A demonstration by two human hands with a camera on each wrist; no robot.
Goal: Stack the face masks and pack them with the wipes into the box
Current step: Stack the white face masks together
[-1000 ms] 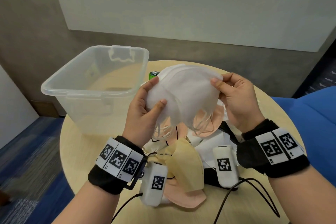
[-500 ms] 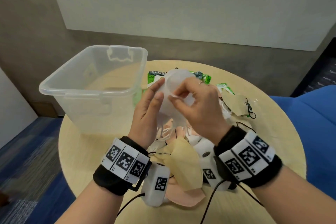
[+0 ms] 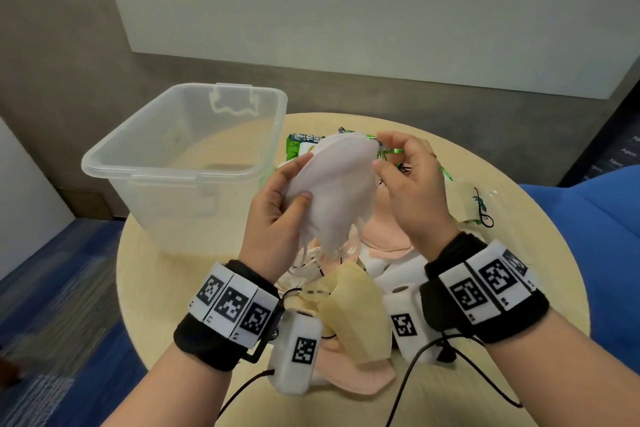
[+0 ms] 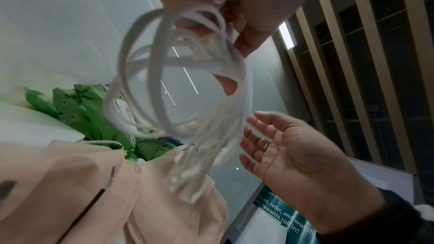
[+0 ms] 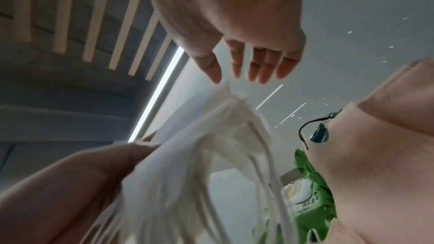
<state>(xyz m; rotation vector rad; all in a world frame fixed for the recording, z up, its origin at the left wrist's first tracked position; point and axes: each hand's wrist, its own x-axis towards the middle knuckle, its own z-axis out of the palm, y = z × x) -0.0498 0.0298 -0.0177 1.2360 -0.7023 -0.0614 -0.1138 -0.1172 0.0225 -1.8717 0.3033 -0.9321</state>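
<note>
A stack of white face masks (image 3: 334,191) is held upright above the table, its ear loops (image 4: 183,84) dangling below. My left hand (image 3: 294,184) grips the stack's left side, thumb on the front. My right hand (image 3: 384,152) hovers at the stack's upper right edge with relaxed fingers (image 5: 258,66) by the mask's tip, holding nothing. Green wipes packs (image 3: 304,146) lie behind the stack. The clear plastic box (image 3: 173,180) stands open to the left and looks empty. Pink (image 3: 384,232) and beige masks (image 3: 353,319) lie loose under my hands.
The round wooden table (image 3: 519,305) has bare room on the right and in front of the box. A wrapped mask with black loops (image 3: 474,204) lies at right. A blue seat (image 3: 606,236) is beyond the table's right edge. A grey wall stands behind.
The right hand let go of the stack's right side, passed across its front, and now hovers at its upper edge. The left hand has turned the stack more upright.
</note>
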